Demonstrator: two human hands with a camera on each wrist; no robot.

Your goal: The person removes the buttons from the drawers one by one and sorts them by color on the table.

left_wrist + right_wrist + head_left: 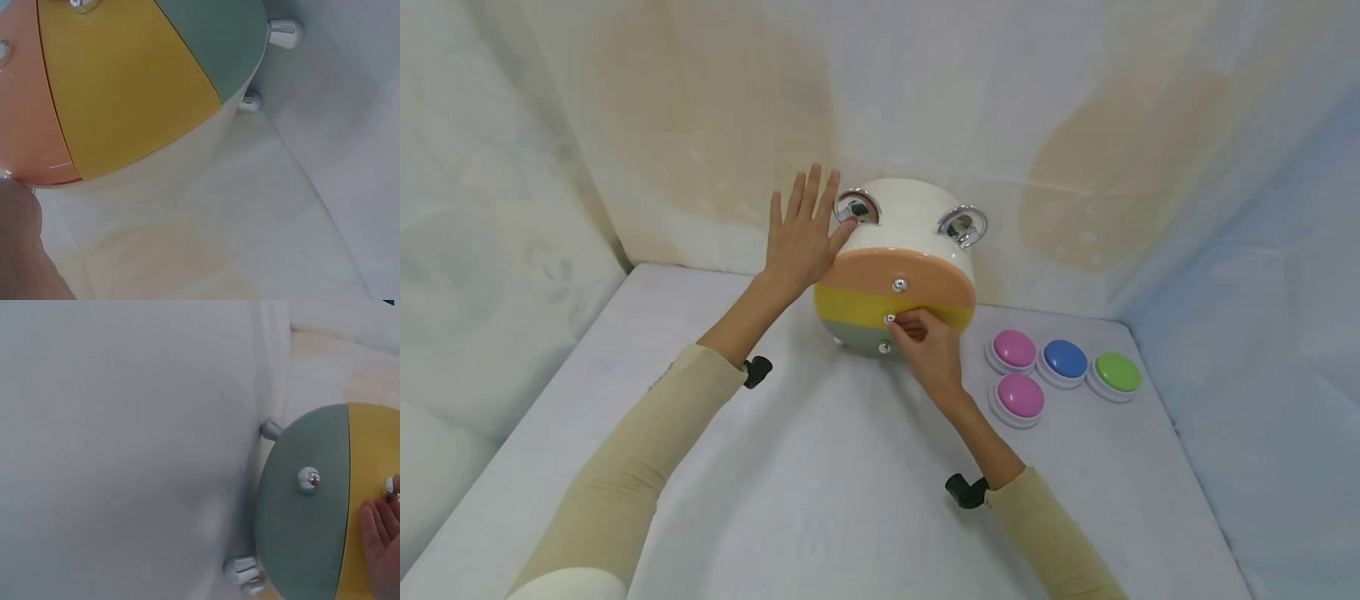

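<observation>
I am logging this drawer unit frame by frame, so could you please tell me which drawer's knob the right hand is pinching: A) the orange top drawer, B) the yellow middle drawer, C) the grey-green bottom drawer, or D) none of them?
B: in the head view the right hand has its fingertips closed on the silver knob of the yellow middle drawer, while the left hand rests flat against the unit's side.
</observation>
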